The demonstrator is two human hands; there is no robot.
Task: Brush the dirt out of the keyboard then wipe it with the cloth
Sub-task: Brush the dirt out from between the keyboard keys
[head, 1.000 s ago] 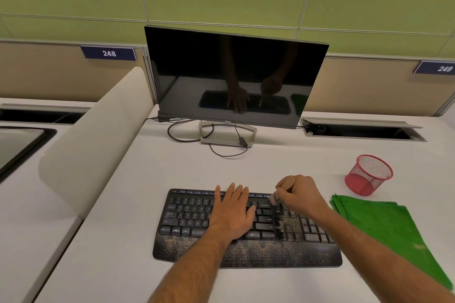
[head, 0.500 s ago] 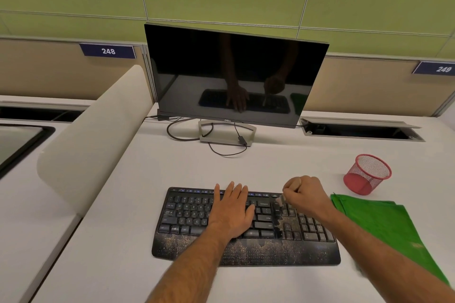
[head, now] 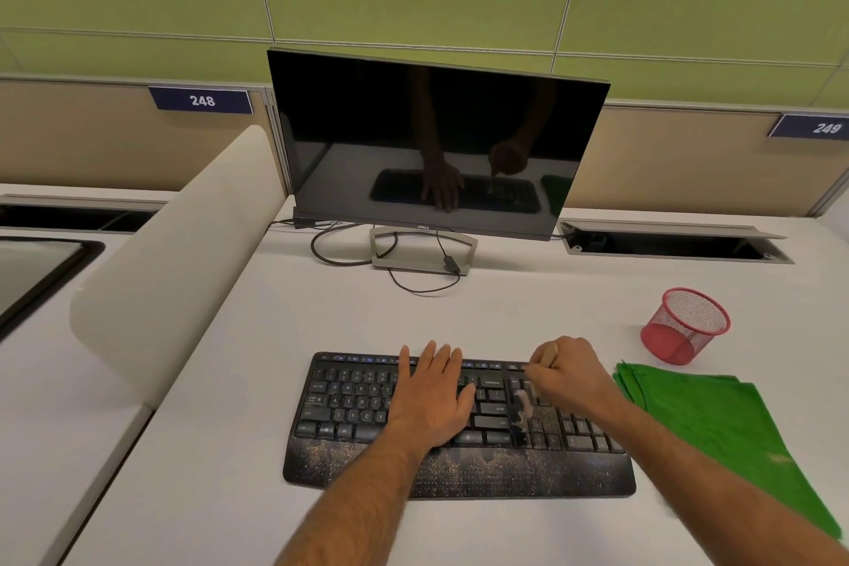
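Note:
A black keyboard (head: 349, 400) lies on the white desk, its palm rest speckled with brownish dirt. My left hand (head: 432, 395) rests flat on the middle keys, fingers straight. My right hand (head: 572, 377) grips a small brush (head: 526, 404). The wooden handle end shows above my fist and the pale bristles touch the keys right of the enter block. A green cloth (head: 716, 423) lies flat on the desk to the right of the keyboard.
A dark monitor (head: 436, 138) stands behind the keyboard with loose cables at its stand. A red mesh cup (head: 687, 326) sits at the right, beyond the cloth. A white curved divider (head: 170, 262) bounds the desk on the left. An open cable hatch (head: 675, 241) lies at the back right.
My right hand with the brush has shifted a little right and toward me along the keys. My left hand has stayed flat on the keyboard.

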